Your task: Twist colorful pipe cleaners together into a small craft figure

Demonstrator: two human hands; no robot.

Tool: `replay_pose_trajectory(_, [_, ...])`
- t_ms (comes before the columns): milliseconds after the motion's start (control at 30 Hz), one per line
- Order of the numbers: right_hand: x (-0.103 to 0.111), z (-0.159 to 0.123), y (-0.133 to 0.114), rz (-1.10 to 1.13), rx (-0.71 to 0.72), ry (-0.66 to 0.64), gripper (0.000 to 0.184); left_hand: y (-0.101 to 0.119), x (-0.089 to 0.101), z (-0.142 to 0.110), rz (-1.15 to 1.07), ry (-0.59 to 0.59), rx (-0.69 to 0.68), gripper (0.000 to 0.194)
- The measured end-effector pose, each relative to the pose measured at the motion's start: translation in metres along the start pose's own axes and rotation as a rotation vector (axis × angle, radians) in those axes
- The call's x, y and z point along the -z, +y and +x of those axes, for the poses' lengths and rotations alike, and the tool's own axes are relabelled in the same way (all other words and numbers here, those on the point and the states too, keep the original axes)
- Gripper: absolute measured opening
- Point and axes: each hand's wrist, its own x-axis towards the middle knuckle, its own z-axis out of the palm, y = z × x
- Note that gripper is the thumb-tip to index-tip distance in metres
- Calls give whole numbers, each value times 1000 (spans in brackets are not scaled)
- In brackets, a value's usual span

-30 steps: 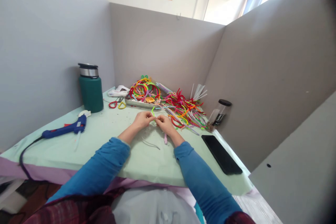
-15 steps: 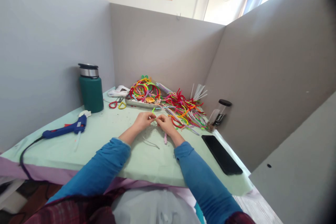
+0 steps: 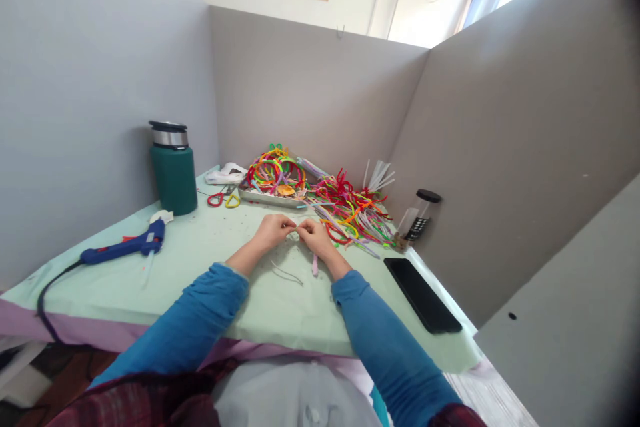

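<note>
My left hand (image 3: 274, 229) and my right hand (image 3: 314, 233) meet fingertip to fingertip above the middle of the table, both closed in a pinch. They hold a short piece of bright green pipe cleaner, now almost wholly hidden by the fingers. Just below them a thin grey wire-like strand (image 3: 287, 273) lies on the pale green cloth. A small pink piece (image 3: 315, 265) lies beside my right wrist.
Behind my hands are a metal tray (image 3: 270, 199) of colourful pieces and a heap of pipe cleaners (image 3: 350, 203). Leftward are scissors (image 3: 233, 201), a green flask (image 3: 174, 177) and a corded blue glue gun (image 3: 125, 247). A phone (image 3: 423, 293) and a black-lidded container (image 3: 420, 217) are at right.
The bright green end that stuck up above my fingertips is out of sight now. Both hands stay in nearly the same place, still pinched together.
</note>
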Motion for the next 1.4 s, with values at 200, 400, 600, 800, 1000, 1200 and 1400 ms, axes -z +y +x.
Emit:
replay_pose_trajectory(200, [0,-1,-2,-26,6,3,9,1,2,-1,34,-44,-26,19])
replay_pose_trajectory(400, [0,-1,-1,-6,13,-2,9,1,2,-1,64,-9,-54,19])
replay_pose_trajectory(600, [1,-2,-4,-28,20,-5,9,4,4,-3,3,-63,35,21])
replay_pose_trajectory(800, [1,-2,-4,-19,12,9,10,7,6,-4,-79,-77,115,25])
replay_pose_trajectory(1000, [0,0,-2,13,23,26,11,7,6,-4,-59,-14,64,22])
replay_pose_trajectory(1200, [0,0,-2,61,63,30,12,5,5,-3,-23,13,-11,22])
replay_pose_trajectory(1400, [2,-3,-9,84,87,51,11,6,5,-2,-92,-6,17,25])
